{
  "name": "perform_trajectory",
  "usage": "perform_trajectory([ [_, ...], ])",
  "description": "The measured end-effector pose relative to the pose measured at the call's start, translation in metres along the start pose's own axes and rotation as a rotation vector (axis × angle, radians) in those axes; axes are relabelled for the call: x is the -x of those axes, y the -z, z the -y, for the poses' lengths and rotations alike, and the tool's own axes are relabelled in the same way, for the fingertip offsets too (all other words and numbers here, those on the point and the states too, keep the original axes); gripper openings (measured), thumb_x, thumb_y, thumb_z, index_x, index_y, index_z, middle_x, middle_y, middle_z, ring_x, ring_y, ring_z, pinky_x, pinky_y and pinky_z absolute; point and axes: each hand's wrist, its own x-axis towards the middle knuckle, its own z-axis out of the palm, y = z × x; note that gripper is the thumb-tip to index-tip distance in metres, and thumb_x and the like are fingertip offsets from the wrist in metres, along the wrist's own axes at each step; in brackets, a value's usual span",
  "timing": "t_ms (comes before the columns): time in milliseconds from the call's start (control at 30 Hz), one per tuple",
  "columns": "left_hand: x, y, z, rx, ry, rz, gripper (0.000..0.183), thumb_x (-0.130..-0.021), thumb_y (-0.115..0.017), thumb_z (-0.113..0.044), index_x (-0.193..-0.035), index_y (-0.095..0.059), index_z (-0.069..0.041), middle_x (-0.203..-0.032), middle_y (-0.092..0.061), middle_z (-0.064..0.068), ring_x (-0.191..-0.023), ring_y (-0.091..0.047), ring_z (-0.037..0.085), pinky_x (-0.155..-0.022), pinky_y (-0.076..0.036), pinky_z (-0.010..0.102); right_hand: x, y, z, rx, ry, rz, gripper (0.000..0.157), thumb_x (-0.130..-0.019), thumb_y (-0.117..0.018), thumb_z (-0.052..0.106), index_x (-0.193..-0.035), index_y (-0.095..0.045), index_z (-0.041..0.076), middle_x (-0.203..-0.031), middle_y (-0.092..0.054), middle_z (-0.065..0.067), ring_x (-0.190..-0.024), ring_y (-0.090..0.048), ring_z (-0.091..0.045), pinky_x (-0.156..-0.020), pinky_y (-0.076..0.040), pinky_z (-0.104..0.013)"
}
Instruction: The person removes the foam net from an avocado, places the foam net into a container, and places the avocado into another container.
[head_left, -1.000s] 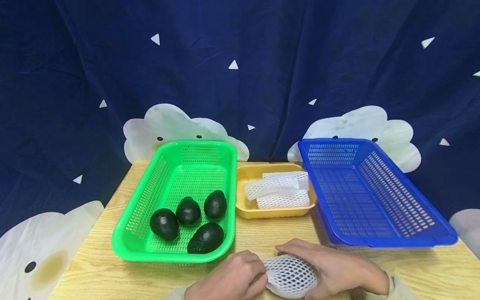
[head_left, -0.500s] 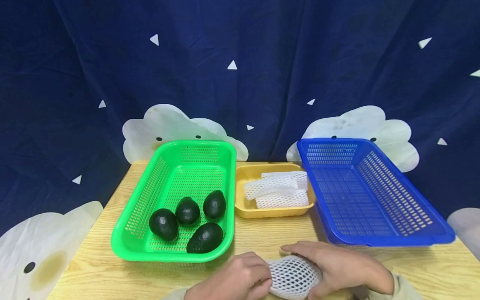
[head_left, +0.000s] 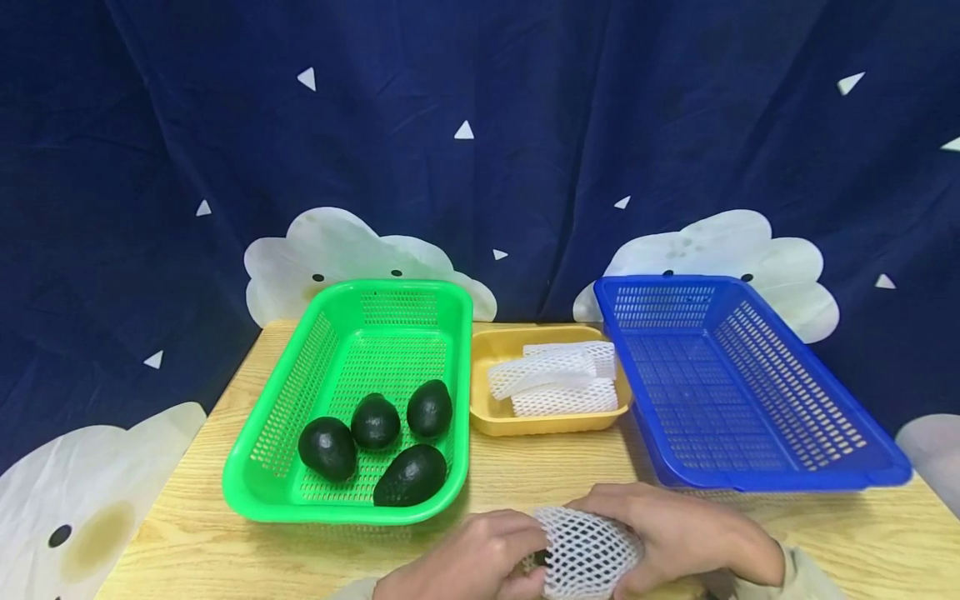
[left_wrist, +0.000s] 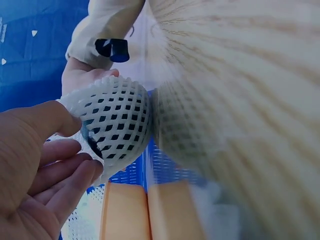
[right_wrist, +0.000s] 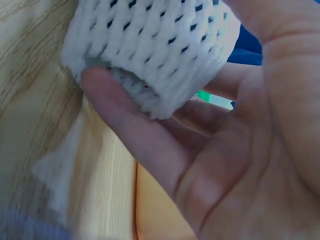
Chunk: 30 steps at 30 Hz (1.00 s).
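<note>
A white foam net sleeve [head_left: 592, 550] lies on its side at the table's front, stretched round a dark avocado that shows through its mesh. At its left end my left hand [head_left: 476, 557] pinches the edge of the net. Near the left fingertips in the left wrist view, the dark avocado [left_wrist: 92, 140] shows at the net's opening. My right hand [head_left: 667, 533] holds the right end, thumb on the near side and fingers on the far side. In the right wrist view one finger [right_wrist: 117, 102] of it is at the net's other open end.
A green basket [head_left: 464, 392] with several avocados [head_left: 327, 448] stands at left. Behind the hands, a yellow tray [head_left: 551, 425] holds several foam net sleeves [head_left: 566, 396]. The blue basket [head_left: 787, 480] is at right, its near edge close behind my right hand.
The left end of the net, gathered in my left fingers before, now spreads wider, with a dark patch visible beside them. Both hands have shifted slightly right since the first frame.
</note>
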Motion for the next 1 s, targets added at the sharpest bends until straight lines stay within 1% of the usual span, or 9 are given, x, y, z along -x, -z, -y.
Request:
perform_trajectory([
  [100,-0.001,0.001,-0.001,0.072,0.073,0.065,0.009,-0.094,-0.07,-0.02,-0.101,-0.07,-0.014,-0.098,-0.075,-0.006,-0.094,-0.068,-0.001,-0.09,-0.053,0.01,-0.0001,0.0002,0.0001,-0.004,0.016,-0.003,0.074,-0.076,-0.086,0.053,-0.142,-0.054,0.042,-0.121,-0.064,0.023,-0.103,-0.058,0.007,-0.084,-0.051,-0.02],
  [200,-0.0017,0.0002,-0.001,0.146,0.148,0.11,0.011,-0.09,-0.073,-0.02,-0.099,-0.068,-0.016,-0.094,-0.071,-0.008,-0.087,-0.063,-0.006,-0.082,-0.048,0.004,0.0,0.0,0.0006,0.018,0.027,-0.019,0.074,-0.077,-0.086,0.052,-0.142,-0.054,0.042,-0.12,-0.064,0.023,-0.102,-0.057,0.007,-0.083,-0.05,-0.02],
  [300,-0.0016,-0.002,-0.0002,0.206,0.212,0.124,0.019,-0.084,-0.078,-0.02,-0.099,-0.067,-0.018,-0.093,-0.069,-0.011,-0.083,-0.058,-0.01,-0.077,-0.044,0.0,-0.0007,-0.0011,0.0008,0.041,0.044,-0.038,0.071,-0.078,-0.085,0.05,-0.142,-0.054,0.042,-0.119,-0.064,0.023,-0.101,-0.057,0.007,-0.081,-0.05,-0.019],
  [400,-0.0005,-0.0035,0.0008,0.227,0.25,0.132,0.027,-0.081,-0.081,-0.021,-0.104,-0.067,-0.019,-0.097,-0.068,-0.012,-0.086,-0.057,-0.012,-0.076,-0.043,0.0,-0.002,-0.0026,0.0004,0.055,0.052,-0.055,0.068,-0.079,-0.085,0.049,-0.14,-0.056,0.042,-0.118,-0.065,0.023,-0.099,-0.057,0.007,-0.079,-0.05,-0.018],
  [600,-0.0006,-0.0035,0.0014,0.214,0.279,0.17,0.031,-0.082,-0.082,-0.023,-0.109,-0.067,-0.021,-0.1,-0.068,-0.013,-0.089,-0.057,-0.012,-0.077,-0.043,0.001,-0.0034,-0.0053,-0.0007,0.082,0.065,-0.084,0.065,-0.079,-0.083,0.049,-0.138,-0.057,0.041,-0.119,-0.065,0.022,-0.1,-0.058,0.007,-0.08,-0.051,-0.018],
  [733,-0.0005,-0.0034,0.0015,0.217,0.29,0.2,0.036,-0.084,-0.083,-0.03,-0.114,-0.065,-0.021,-0.103,-0.068,-0.014,-0.092,-0.057,-0.012,-0.078,-0.045,0.003,-0.0033,-0.0062,-0.0003,0.084,0.072,-0.085,0.061,-0.082,-0.08,0.049,-0.138,-0.058,0.039,-0.119,-0.066,0.02,-0.101,-0.058,0.007,-0.081,-0.051,-0.019],
  [833,0.0002,-0.0046,0.0019,0.218,0.287,0.202,0.042,-0.085,-0.084,-0.036,-0.119,-0.064,-0.021,-0.107,-0.068,-0.013,-0.097,-0.058,-0.012,-0.081,-0.046,0.004,-0.0038,-0.0066,0.0005,0.083,0.072,-0.082,0.06,-0.084,-0.078,0.05,-0.139,-0.057,0.037,-0.119,-0.065,0.019,-0.1,-0.058,0.007,-0.081,-0.052,-0.019],
  [1000,0.0018,-0.007,0.0031,0.217,0.271,0.186,0.047,-0.086,-0.083,-0.038,-0.124,-0.062,-0.02,-0.111,-0.068,-0.011,-0.101,-0.058,-0.009,-0.085,-0.048,0.005,-0.0057,-0.0089,0.0018,0.076,0.092,-0.097,0.058,-0.087,-0.076,0.05,-0.14,-0.056,0.037,-0.118,-0.064,0.02,-0.099,-0.057,0.007,-0.082,-0.052,-0.019],
])
